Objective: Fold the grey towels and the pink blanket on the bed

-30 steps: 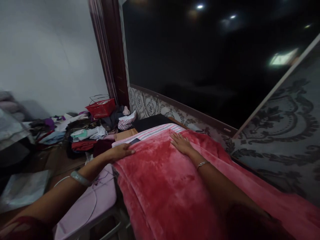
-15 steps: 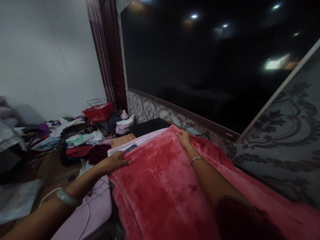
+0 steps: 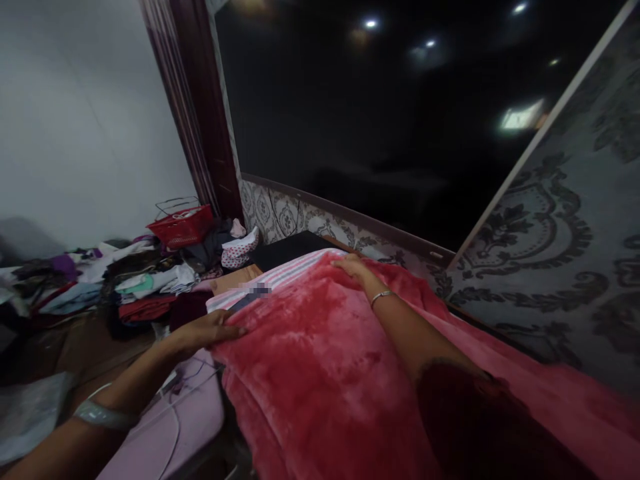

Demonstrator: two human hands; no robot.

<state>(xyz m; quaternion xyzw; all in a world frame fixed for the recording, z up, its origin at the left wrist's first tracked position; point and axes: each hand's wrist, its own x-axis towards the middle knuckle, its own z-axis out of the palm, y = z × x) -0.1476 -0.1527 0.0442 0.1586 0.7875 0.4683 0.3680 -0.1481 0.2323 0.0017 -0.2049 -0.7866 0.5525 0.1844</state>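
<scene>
2 hands are laid flat, unclenched, on a plush red blanket (image 3: 320, 360): left hand (image 3: 210, 331) at its near-left edge, right hand (image 3: 353, 268) now pressed flat on its far fold, beside striped cloth (image 3: 280, 277).

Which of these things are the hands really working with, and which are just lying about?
In hand:
red blanket, with the left hand flat on its near edge and the right hand flat on its far edge
striped cloth under it

Lying about:
red basket
heap of clothes
black screen on the wall
</scene>
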